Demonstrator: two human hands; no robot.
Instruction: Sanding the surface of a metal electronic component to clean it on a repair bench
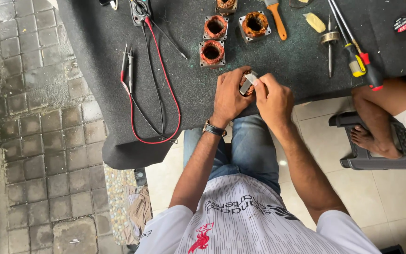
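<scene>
I've got the stator (246, 83) pinched betw both hands at the mat (95, 56) edge, left hand (229, 96) wrapped round it, right hand (272, 99) gripping its metal side w/ thumb; I'd keep it braced, w/o crushing the copper windings.

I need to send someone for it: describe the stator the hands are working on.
Start at the dark mat covering the table, then go to its near edge, where the left hand and right hand meet. The copper-wound stator is held between them, the only one off the mat, unlike the three stators lying farther back.
</scene>
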